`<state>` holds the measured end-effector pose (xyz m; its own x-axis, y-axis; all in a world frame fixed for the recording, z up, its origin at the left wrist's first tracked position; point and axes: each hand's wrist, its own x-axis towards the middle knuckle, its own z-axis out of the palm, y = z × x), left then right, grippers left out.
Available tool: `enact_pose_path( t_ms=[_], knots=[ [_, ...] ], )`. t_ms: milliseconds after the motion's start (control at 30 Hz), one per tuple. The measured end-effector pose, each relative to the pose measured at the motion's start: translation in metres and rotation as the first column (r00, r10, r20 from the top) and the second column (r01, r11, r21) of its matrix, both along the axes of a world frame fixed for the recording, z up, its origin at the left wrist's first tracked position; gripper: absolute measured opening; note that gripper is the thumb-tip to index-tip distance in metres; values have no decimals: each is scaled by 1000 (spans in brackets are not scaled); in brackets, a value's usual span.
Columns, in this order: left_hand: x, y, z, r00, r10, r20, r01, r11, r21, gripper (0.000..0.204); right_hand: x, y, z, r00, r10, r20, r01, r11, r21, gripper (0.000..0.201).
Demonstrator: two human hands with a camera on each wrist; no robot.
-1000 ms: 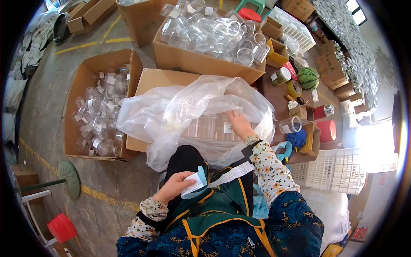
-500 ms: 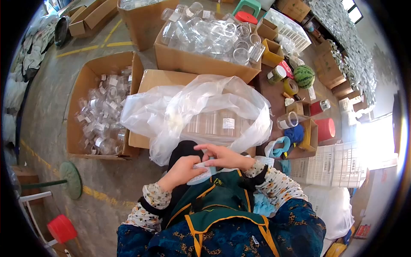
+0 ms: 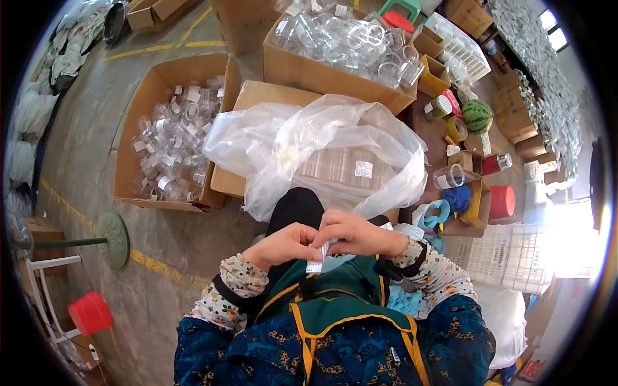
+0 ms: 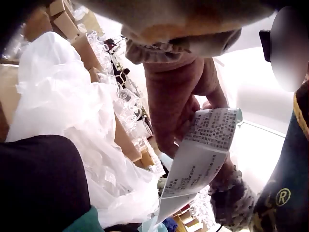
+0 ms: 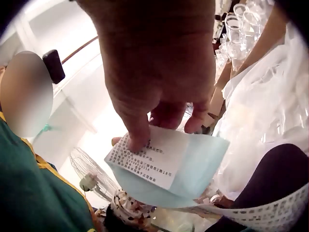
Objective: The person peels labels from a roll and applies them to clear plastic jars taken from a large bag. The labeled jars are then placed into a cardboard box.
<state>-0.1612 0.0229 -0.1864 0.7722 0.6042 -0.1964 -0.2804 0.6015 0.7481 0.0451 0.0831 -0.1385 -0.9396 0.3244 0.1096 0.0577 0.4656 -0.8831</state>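
Over the lap, my left hand (image 3: 282,247) pinches a strip of white printed labels (image 3: 314,266) on light blue backing. My right hand (image 3: 360,235) meets it there, thumb and fingers gripping the same label strip (image 5: 149,157). The left wrist view shows small print on the strip, its lower end hanging down. Just beyond the knee lies a large clear plastic bag (image 3: 257,138), with clear plastic jars (image 3: 327,162) lying in its opening. One of these jars carries a white label (image 3: 364,168).
A cardboard box (image 3: 125,164) of labelled clear jars stands at the left. Another box (image 3: 322,82) of clear jars is behind the bag. On the brown table at the right are a watermelon (image 3: 477,116), a tape roll (image 3: 456,129) and an open jar (image 3: 449,176).
My right hand has left the labelled jar in the bag and come back to the left hand at the label strip. The head view has shifted slightly.
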Motion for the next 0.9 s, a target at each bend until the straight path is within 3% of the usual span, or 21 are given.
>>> enact_pose_path(
  t_ms=[100, 267, 333, 533, 667, 767, 833, 867, 900],
  knots=[
    [2, -4, 5, 998, -45, -40, 43, 999, -28, 15, 1, -4, -4, 1000, -2, -3, 1, 955, -297, 20],
    [-5, -6, -23, 994, -93, -52, 90, 994, -58, 16, 4, -4, -21, 999, 5, -37, -22, 872, -489, 15],
    [-1, -7, -19, 996, -49, -75, 45, 997, -55, 17, 1, -5, -21, 994, -58, 98, 102, 833, -544, 14],
    [8, -9, -26, 995, 91, 47, -77, 966, -246, 21, -7, 1, -21, 996, -36, 83, 67, 907, -415, 15],
    [5, -8, -26, 993, 57, 99, -29, 966, -258, 21, -4, -2, -30, 997, -9, 72, 41, 892, -450, 14],
    [1, -8, -30, 995, 12, 102, 21, 948, -317, 18, -3, -4, -33, 997, -60, -58, 35, 929, -369, 12],
    [-1, -8, -31, 994, 73, 78, -39, 930, -365, 15, -2, -7, -31, 969, -234, -84, 172, 874, -454, 8],
    [-4, -8, -34, 994, 73, 81, -38, 930, -365, 15, 0, -4, -37, 969, -234, -81, 173, 875, -453, 8],
    [-9, -7, -41, 990, 133, 54, -105, 931, -350, 15, -1, 2, -44, 885, -458, -88, 323, 738, -592, 8]
  ],
)
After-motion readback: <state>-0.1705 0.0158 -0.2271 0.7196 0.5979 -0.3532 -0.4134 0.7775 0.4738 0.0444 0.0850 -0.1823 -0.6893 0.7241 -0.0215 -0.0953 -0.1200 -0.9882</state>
